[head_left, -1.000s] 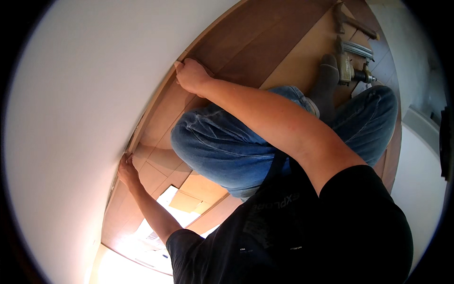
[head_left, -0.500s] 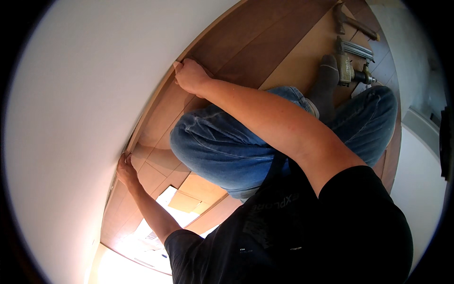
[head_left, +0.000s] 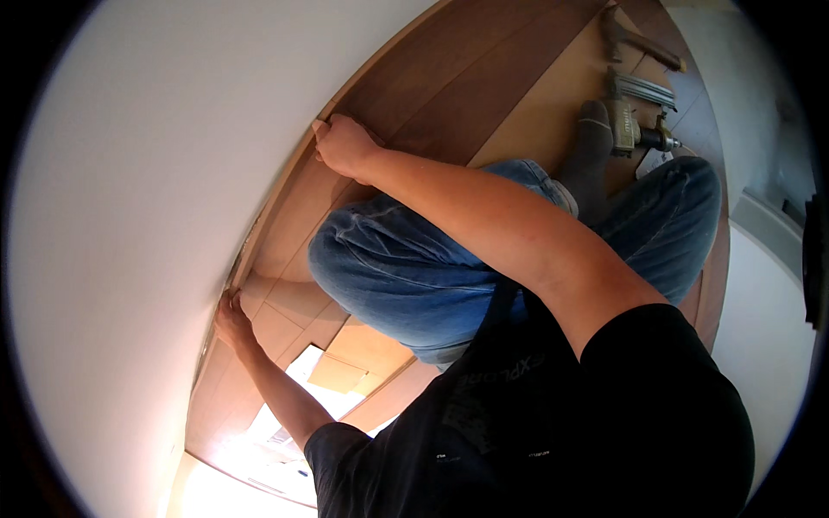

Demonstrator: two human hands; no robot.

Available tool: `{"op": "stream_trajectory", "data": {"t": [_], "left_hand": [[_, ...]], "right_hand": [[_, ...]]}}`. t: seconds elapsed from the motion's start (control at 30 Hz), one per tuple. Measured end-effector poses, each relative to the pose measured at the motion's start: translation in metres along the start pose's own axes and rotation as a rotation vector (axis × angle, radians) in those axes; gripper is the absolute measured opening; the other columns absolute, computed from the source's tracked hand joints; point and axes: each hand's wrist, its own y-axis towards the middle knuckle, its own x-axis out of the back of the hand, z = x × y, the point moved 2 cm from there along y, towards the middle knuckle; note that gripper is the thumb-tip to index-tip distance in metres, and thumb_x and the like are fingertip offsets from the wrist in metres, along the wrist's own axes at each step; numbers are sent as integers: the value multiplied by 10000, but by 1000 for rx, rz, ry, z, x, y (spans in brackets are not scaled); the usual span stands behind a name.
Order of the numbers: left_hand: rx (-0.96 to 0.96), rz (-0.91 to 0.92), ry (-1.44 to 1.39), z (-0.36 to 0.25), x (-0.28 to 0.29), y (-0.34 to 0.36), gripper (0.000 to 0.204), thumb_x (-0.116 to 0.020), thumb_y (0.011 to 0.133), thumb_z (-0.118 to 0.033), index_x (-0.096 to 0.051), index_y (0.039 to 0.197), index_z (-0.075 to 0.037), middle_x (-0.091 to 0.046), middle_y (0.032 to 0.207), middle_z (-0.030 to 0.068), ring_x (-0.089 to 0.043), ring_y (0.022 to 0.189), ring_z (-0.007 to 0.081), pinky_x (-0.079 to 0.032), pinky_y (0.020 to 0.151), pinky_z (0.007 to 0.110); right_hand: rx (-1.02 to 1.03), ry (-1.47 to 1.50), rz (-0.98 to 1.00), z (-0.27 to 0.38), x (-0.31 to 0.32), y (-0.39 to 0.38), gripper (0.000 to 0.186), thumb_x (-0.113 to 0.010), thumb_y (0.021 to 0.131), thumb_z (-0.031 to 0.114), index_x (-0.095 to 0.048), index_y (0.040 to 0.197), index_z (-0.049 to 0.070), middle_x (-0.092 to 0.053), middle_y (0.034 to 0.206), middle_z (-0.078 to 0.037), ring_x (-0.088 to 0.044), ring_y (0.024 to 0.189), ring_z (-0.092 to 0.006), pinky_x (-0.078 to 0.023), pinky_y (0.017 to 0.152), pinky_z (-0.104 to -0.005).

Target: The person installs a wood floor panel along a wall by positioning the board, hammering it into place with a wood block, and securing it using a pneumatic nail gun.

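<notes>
A long narrow wooden strip [head_left: 267,213] runs along the foot of the white wall [head_left: 138,173]. My right hand [head_left: 344,147] is closed on its upper stretch, thumb and fingertips at the wall edge. Lower down, my left hand [head_left: 234,319] pinches the same strip with bent fingers. Both forearms reach across toward the wall, the right one over my bent leg in jeans [head_left: 389,268]. What exactly lies under my fingertips is partly hidden.
Brown floorboards [head_left: 458,52] surround me. Beside my socked foot [head_left: 583,147] lie a hammer [head_left: 648,47], a pneumatic nailer [head_left: 623,129] and a tan board [head_left: 535,112]. Cardboard pieces [head_left: 363,345] lie behind my left forearm, near bright light. A pale surface [head_left: 764,285] is at right.
Both hands sit slightly lower in the picture along the wall edge, still on the strip. The view has shifted a little, with the tools appearing slightly farther left.
</notes>
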Motion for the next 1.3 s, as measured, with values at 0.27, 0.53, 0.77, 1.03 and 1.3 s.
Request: {"op": "stream_trajectory", "data": {"t": [0.27, 0.53, 0.77, 1.03, 1.3], "left_hand": [[-79, -28, -42, -5, 10, 2, 269, -685, 955, -336, -720, 1171, -180, -744, 1117, 87, -695, 1010, 358, -557, 811, 476], [-99, -31, -29, 1, 7, 5, 269, -697, 946, -328, -724, 1155, -161, -746, 1111, 90, -700, 1014, 352, -560, 808, 470], [-131, -67, -29, 8, 3, 8, 257, -705, 940, -312, -726, 1152, -170, -746, 1100, 105, -700, 998, 364, -559, 799, 482], [-78, -15, 7, -8, 16, 13, 245, -712, 937, -305, -733, 1141, -171, -737, 1109, 136, -687, 1007, 385, -551, 827, 488], [32, -303, -267, 14, -8, 1, 345, -698, 961, -300, -689, 1171, -27, -699, 1174, 147, -651, 1099, 353, -523, 921, 468]], "right_hand": [[99, -45, -11, -2, -3, 0, 416, -439, 1051, 360, -588, 1065, -27, -704, 940, -150, -683, 877, -249, -519, 801, -423], [47, -4, -26, -2, -2, -1, 414, -442, 1048, 366, -592, 1043, -20, -699, 907, -128, -679, 887, -251, -524, 794, -411], [9, -18, 0, 5, 2, -5, 430, -448, 1047, 380, -593, 1076, -24, -706, 941, -132, -688, 878, -233, -531, 785, -412], [25, 33, -32, -8, -9, 11, 410, -459, 1056, 350, -586, 1100, -37, -699, 937, -133, -694, 877, -206, -533, 782, -393], [53, 88, -24, -15, -10, 16, 389, -465, 1064, 326, -576, 1089, -46, -657, 972, -123, -688, 875, -197, -531, 793, -369]]}}
